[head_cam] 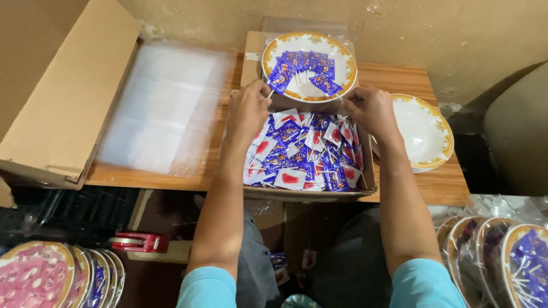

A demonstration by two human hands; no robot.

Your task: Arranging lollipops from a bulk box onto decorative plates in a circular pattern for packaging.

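Head view, left hand (248, 108) and right hand (371, 108) over candy box (308, 154), plate (309, 65) behind

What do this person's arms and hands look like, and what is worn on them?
Both arms are bare from short light-blue sleeves down. The left hand and right hand wear no gloves; no rings, watch or bracelet can be seen.

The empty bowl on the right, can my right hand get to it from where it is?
Probably yes. The right hand is at the box's far edge, right beside the empty bowl, with nothing between them.
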